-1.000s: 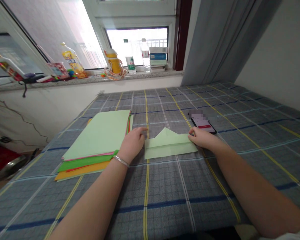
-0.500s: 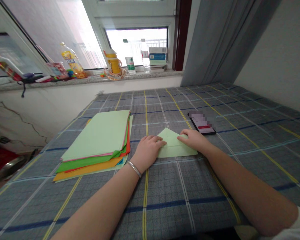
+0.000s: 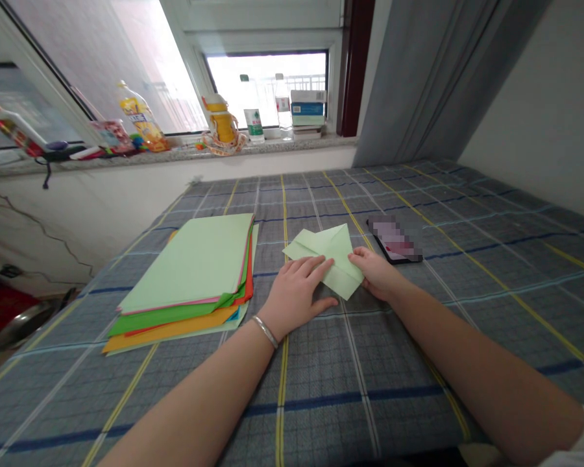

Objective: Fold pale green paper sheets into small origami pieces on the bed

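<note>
A pale green sheet of folded paper (image 3: 338, 250) lies at a slant on the plaid cloth between my hands, with creases and pointed corners showing. My left hand (image 3: 299, 292), a silver bangle on its wrist, rests open with its fingertips on the paper's near left part and the thumb stretched out beside it. At the paper's right edge, my right hand (image 3: 374, 272) pinches it between thumb and fingers; some of those fingers are hidden beneath.
A stack of coloured paper (image 3: 189, 259), pale green on top, lies to the left. Beyond my right hand is a phone (image 3: 394, 240) with a blurred screen. Bottles, a yellow cup (image 3: 221, 123) and boxes (image 3: 307, 110) line the windowsill. Plaid cloth (image 3: 321, 402) covers the surface.
The folded paper has turned, its top point now farther right and another corner sticking out left. My left hand's fingers have spread, and my right hand has shifted to grip the right edge.
</note>
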Available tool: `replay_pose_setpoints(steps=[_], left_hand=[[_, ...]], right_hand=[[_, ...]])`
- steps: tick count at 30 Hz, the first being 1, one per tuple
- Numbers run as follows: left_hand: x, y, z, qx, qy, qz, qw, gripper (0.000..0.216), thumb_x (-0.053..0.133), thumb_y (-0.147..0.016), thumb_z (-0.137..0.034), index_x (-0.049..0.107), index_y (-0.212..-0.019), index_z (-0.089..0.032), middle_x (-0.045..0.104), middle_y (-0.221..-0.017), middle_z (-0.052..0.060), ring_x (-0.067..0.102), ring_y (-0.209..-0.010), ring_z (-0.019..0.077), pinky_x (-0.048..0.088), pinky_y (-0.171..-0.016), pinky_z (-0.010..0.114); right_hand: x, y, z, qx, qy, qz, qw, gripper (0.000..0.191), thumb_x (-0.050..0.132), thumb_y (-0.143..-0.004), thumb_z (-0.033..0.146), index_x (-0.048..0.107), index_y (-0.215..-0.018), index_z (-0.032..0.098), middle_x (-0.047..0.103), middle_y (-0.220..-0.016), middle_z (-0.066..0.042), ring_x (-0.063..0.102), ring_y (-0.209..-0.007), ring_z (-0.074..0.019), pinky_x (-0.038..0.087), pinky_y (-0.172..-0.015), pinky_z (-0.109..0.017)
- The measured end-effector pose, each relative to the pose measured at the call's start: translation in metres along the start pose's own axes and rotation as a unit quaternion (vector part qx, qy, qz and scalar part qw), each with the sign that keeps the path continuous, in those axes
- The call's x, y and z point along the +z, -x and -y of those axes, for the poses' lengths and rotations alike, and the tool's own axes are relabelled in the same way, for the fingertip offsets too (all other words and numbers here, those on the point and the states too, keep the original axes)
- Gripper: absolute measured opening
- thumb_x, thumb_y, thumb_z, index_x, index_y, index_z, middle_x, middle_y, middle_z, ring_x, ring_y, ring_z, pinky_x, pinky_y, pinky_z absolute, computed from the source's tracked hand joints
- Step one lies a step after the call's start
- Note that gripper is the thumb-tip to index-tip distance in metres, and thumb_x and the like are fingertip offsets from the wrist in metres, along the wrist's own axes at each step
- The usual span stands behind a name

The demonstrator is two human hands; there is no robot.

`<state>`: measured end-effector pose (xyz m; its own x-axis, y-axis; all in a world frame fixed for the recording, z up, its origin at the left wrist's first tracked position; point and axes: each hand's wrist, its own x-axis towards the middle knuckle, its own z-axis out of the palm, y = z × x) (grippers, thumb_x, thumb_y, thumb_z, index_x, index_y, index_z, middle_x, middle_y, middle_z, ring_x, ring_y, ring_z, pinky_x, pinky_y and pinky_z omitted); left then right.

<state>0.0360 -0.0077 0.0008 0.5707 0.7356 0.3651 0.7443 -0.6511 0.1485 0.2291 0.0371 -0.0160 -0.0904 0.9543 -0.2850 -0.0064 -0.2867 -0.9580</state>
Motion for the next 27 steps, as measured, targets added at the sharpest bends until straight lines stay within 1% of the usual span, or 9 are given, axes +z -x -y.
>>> replay_pose_setpoints(steps=[4, 7, 9, 11, 15, 17, 20, 24, 27], left_hand=[[0.001, 0.0, 0.0, -0.004, -0.015, -0.005, 1.0, 0.062, 0.061, -0.082, -0.039, 0.038, -0.138, -0.025, 0.049, -0.136, 0.008, 0.044, -0.123, 0.0265, 0.032, -0.105, 0.045], [0.002, 0.0, 0.001, 0.0, -0.035, 0.004, 0.999, 0.058, 0.057, -0.082, -0.024, 0.04, -0.137, -0.026, 0.051, -0.134, 0.007, 0.045, -0.123, 0.0264, 0.028, -0.108, 0.046], [0.001, 0.0, 0.001, 0.001, -0.044, 0.015, 0.999, 0.059, 0.055, -0.08, -0.019, 0.04, -0.137, -0.026, 0.051, -0.135, 0.007, 0.044, -0.123, 0.0262, 0.025, -0.109, 0.047], [0.0, 0.001, 0.001, 0.006, -0.045, 0.021, 0.999, 0.06, 0.056, -0.08, -0.02, 0.04, -0.138, -0.026, 0.049, -0.138, 0.006, 0.043, -0.125, 0.0263, 0.022, -0.111, 0.047], [-0.005, 0.003, -0.002, 0.026, -0.022, 0.022, 0.999, 0.071, 0.06, -0.079, -0.048, 0.035, -0.141, -0.025, 0.043, -0.143, 0.009, 0.04, -0.128, 0.0291, 0.017, -0.113, 0.052], [-0.006, 0.003, -0.004, 0.026, -0.017, 0.016, 0.999, 0.074, 0.058, -0.079, -0.054, 0.035, -0.141, -0.023, 0.043, -0.143, 0.011, 0.04, -0.129, 0.0297, 0.017, -0.113, 0.053], [-0.004, 0.003, -0.009, 0.025, -0.024, 0.004, 0.999, 0.071, 0.057, -0.081, -0.047, 0.035, -0.142, -0.019, 0.042, -0.143, 0.012, 0.04, -0.13, 0.0292, 0.018, -0.114, 0.051], [0.0, 0.003, -0.009, 0.027, -0.045, -0.004, 0.999, 0.063, 0.05, -0.087, -0.035, 0.031, -0.143, -0.014, 0.04, -0.145, 0.013, 0.038, -0.133, 0.0263, 0.02, -0.114, 0.047], [0.004, 0.002, -0.006, 0.036, -0.061, 0.009, 0.997, 0.062, 0.05, -0.084, -0.023, 0.03, -0.142, -0.011, 0.04, -0.145, 0.014, 0.038, -0.132, 0.0242, 0.02, -0.115, 0.045]], right_hand=[[0.002, 0.008, 0.006, 0.009, -0.106, 0.072, 0.992, 0.014, 0.045, -0.085, 0.02, 0.052, -0.097, 0.018, 0.067, -0.091, -0.006, 0.062, -0.072, -0.0144, 0.052, -0.07, -0.028], [0.002, 0.014, 0.008, 0.031, -0.125, 0.15, 0.98, 0.018, 0.049, -0.082, 0.018, 0.055, -0.099, 0.017, 0.068, -0.093, -0.006, 0.063, -0.074, -0.0146, 0.053, -0.07, -0.028], [0.002, 0.017, 0.008, 0.049, -0.121, 0.184, 0.974, 0.021, 0.052, -0.081, 0.018, 0.055, -0.102, 0.017, 0.068, -0.094, -0.007, 0.063, -0.074, -0.0149, 0.054, -0.069, -0.029], [0.002, 0.017, 0.007, 0.053, -0.114, 0.183, 0.975, 0.023, 0.053, -0.08, 0.019, 0.054, -0.103, 0.018, 0.067, -0.095, -0.006, 0.063, -0.074, -0.0151, 0.055, -0.068, -0.031], [0.0, 0.014, 0.006, 0.026, -0.084, 0.132, 0.987, 0.015, 0.054, -0.081, 0.023, 0.053, -0.096, 0.019, 0.066, -0.086, -0.003, 0.062, -0.067, -0.0123, 0.054, -0.062, -0.027], [0.0, 0.013, 0.004, 0.013, -0.067, 0.12, 0.99, 0.012, 0.056, -0.08, 0.025, 0.053, -0.09, 0.019, 0.064, -0.079, -0.001, 0.06, -0.062, -0.0107, 0.052, -0.056, -0.023], [0.003, 0.013, 0.002, -0.011, -0.051, 0.137, 0.989, 0.02, 0.061, -0.078, 0.026, 0.054, -0.095, 0.019, 0.065, -0.078, -0.001, 0.061, -0.063, -0.0114, 0.052, -0.054, -0.023], [0.011, 0.017, 0.0, -0.028, -0.022, 0.169, 0.985, 0.028, 0.063, -0.075, 0.026, 0.055, -0.101, 0.019, 0.066, -0.08, -0.002, 0.063, -0.068, -0.0137, 0.055, -0.061, -0.026], [0.016, 0.02, 0.0, -0.048, -0.003, 0.18, 0.982, 0.03, 0.063, -0.074, 0.025, 0.055, -0.103, 0.019, 0.067, -0.088, -0.003, 0.065, -0.076, -0.0151, 0.055, -0.064, -0.026]])
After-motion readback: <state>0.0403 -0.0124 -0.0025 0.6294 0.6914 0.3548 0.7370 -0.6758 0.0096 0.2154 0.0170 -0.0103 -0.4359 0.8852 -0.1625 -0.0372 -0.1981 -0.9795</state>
